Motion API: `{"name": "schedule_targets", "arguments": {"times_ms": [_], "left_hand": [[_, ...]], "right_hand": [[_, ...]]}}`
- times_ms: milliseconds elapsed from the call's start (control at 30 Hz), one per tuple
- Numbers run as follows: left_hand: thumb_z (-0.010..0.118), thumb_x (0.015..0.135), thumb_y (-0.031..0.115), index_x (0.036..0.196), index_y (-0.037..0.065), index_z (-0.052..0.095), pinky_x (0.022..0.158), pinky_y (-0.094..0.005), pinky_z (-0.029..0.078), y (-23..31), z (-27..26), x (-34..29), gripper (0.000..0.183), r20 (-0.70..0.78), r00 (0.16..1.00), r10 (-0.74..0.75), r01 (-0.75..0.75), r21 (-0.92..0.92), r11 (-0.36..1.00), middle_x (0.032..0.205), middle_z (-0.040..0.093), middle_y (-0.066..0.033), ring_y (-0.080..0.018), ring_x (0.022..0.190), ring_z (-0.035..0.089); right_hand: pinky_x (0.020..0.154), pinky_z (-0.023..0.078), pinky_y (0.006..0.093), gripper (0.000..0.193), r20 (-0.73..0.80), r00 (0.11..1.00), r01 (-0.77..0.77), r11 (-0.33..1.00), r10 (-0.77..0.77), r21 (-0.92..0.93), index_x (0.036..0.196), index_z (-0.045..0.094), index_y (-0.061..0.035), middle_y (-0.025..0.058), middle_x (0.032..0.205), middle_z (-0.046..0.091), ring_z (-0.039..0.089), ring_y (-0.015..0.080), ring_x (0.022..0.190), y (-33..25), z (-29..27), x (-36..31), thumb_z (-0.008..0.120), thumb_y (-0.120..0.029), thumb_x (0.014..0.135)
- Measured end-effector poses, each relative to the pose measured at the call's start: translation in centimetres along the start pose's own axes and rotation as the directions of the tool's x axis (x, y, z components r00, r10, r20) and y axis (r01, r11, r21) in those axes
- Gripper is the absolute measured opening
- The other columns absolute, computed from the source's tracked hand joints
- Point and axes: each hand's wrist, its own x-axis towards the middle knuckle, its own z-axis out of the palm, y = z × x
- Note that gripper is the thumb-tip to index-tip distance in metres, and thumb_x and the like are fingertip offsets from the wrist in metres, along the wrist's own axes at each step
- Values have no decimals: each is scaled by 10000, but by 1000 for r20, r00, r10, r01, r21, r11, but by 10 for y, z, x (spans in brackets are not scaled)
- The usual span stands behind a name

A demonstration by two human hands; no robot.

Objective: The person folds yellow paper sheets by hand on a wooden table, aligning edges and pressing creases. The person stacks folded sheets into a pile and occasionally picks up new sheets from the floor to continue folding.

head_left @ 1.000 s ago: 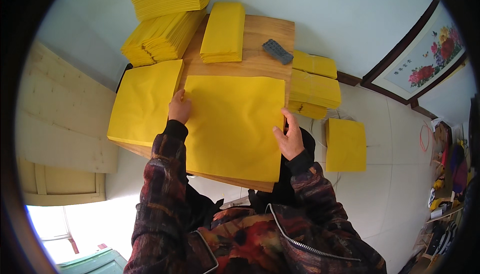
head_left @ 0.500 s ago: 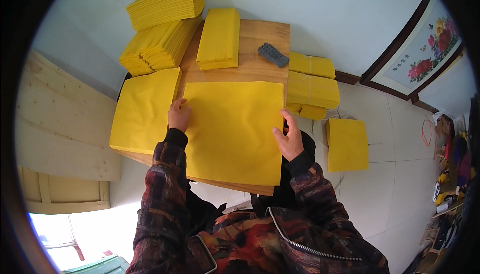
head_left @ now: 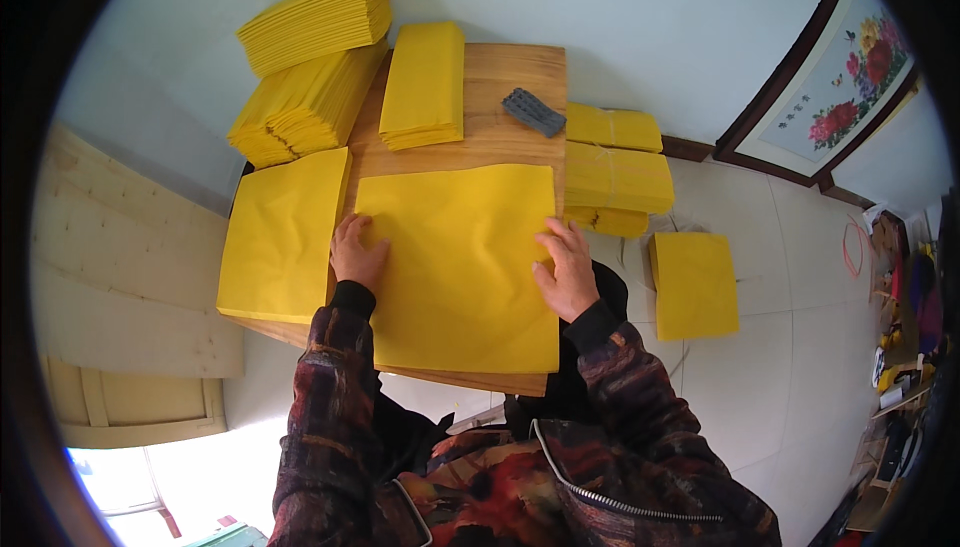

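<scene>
A large yellow paper sheet (head_left: 460,277) lies flat in front of me on the wooden table (head_left: 490,82), with a few soft creases in it. At its left edge rests my left hand (head_left: 361,253), fingers spread, between the sheet and a pile of similar yellow sheets (head_left: 280,237). My right hand (head_left: 568,269) touches the sheet's right edge, its thumb and fingers apart and bent over the border. Neither hand grips anything. Whether more sheets lie under the large one, I cannot tell.
Folded yellow stacks (head_left: 425,82) stand at the table's back, with taller piles (head_left: 310,97) at the back left. A dark grey ribbed object (head_left: 533,112) lies near the far right corner. Tied yellow bundles (head_left: 615,177) and another yellow stack (head_left: 695,285) are to the right.
My right hand has moved inward, its fingers now over the sheet's right edge. My left fingers have spread wider along the left edge. The whole view has shifted slightly.
</scene>
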Motion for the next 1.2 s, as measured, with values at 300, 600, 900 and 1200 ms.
{"name": "schedule_targets", "arguments": {"times_ms": [300,600,900,1200], "left_hand": [[614,757,121,1104,108,628,1021,-417,389,-6,10,-4,347,-132,991,37,-43,-48,998,1306,559,-66,-313,1216,479],[586,742,71,1086,88,620,1013,-416,399,-6,10,-6,346,-174,982,72,-87,-82,993,1267,581,-87,-317,1194,498],[563,731,31,1084,77,615,1016,-404,401,-10,11,-5,360,-182,978,105,-123,-89,988,1250,589,-92,-322,1184,501],[554,724,9,1084,75,623,1008,-391,412,-9,11,-4,372,-180,981,69,-91,-122,988,1236,597,-81,-310,1182,507]], "right_hand": [[1050,345,476,362,100,991,111,972,-92,-205,1127,580,-26,131,1299,505,387,413,1277,1,-12,26,676,-122,791],[1052,358,429,343,429,882,258,961,-193,-99,1110,586,-4,133,1279,508,413,339,1275,-9,-15,62,662,-140,805],[1067,368,411,356,325,934,186,979,-149,-86,1164,581,-13,143,1355,470,390,342,1312,0,-20,70,647,-123,832],[1068,355,449,404,406,894,277,946,-189,-170,1205,572,-55,118,1369,455,370,371,1317,-2,-11,71,659,-152,822]]}}
